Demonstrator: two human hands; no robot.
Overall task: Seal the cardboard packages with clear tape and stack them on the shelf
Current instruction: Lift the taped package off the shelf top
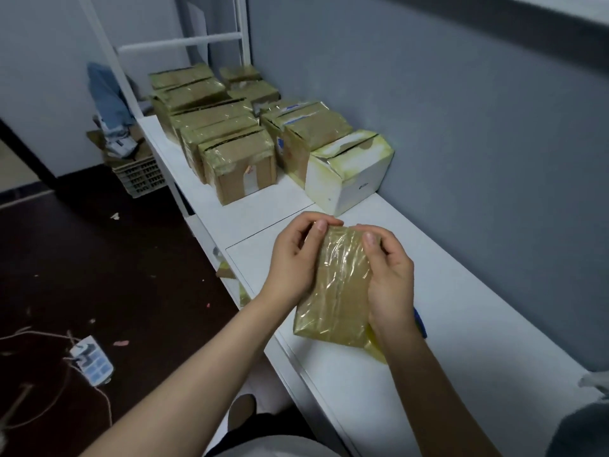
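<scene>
A small cardboard package (336, 291) wrapped in shiny clear tape is held just above the white shelf top (461, 291). My left hand (293, 258) grips its left side, fingers curled over the far top corner. My right hand (389, 278) grips the right side, thumb pressed on the taped top. A yellowish roll of tape (375, 347) peeks out under my right wrist, mostly hidden. Several taped packages (214, 127) stand in rows farther along the shelf, the nearest of them a white box (349, 169).
The grey wall (461, 127) runs along the shelf's right side. A white metal frame (184, 44) rises at the far end. On the dark floor lie a power strip (92, 361) with cables, a plastic crate (141, 176) and paper scraps.
</scene>
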